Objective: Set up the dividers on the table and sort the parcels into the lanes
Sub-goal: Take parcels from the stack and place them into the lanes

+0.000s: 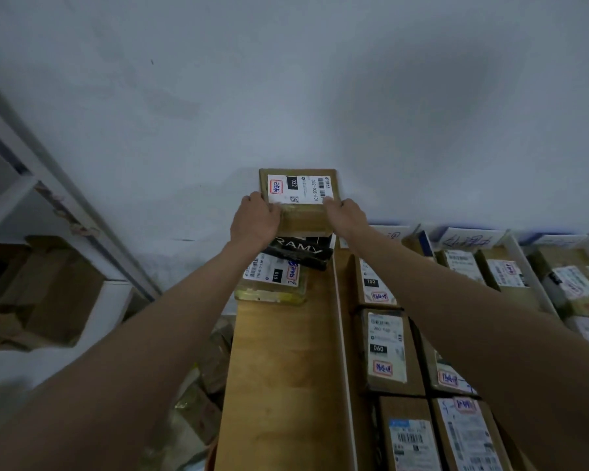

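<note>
A brown cardboard parcel (300,198) with a white label marked 032 is held at the far end of the leftmost lane, against the white wall (286,79), above a black box (301,251) that lies on a taped parcel marked 010 (272,278). The left hand (254,220) grips its left edge and the right hand (346,215) its right edge, the fingers of both curled round the parcel. The wooden table (283,368) is split by a white divider (342,334), and the lanes to the right hold rows of labelled cardboard parcels, among them one marked 060 (386,351).
</note>
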Demonstrator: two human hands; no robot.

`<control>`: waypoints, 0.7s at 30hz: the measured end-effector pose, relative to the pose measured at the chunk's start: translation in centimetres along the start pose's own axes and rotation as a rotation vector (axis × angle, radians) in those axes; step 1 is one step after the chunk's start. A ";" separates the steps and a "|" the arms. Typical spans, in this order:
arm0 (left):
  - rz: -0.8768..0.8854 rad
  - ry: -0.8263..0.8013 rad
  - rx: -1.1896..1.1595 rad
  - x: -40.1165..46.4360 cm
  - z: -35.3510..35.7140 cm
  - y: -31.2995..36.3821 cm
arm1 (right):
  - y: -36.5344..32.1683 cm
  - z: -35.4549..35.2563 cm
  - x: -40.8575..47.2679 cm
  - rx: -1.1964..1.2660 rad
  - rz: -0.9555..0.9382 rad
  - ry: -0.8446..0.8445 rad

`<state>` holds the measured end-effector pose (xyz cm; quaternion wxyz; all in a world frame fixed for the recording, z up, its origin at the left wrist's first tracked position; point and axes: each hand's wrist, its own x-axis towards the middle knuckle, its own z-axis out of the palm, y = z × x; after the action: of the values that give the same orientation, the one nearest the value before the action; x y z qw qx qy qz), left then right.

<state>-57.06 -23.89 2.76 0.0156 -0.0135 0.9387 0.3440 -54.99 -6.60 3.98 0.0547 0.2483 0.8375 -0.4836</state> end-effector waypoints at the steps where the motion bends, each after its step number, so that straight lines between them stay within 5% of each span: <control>1: -0.001 0.011 -0.027 -0.5 0.2 -0.1 | 0.2 0.1 0.0 0.026 0.001 0.008; 9: 0.136 -0.146 -0.211 -10.0 -3.9 0.6 | 1.1 -4.1 -3.6 0.437 0.004 0.051; 14: 0.173 -0.015 -0.129 -14.4 -7.2 0.6 | 2.5 -7.9 -8.4 0.280 -0.116 -0.116; 21: 0.049 -0.523 -0.092 -21.0 -5.9 2.1 | 4.4 -9.2 -14.9 -0.025 -0.222 -0.256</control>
<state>-36.25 -25.83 9.41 0.2489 0.0977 0.8863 0.3782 -38.57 -2.53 10.30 0.1102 0.0902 0.8520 -0.5038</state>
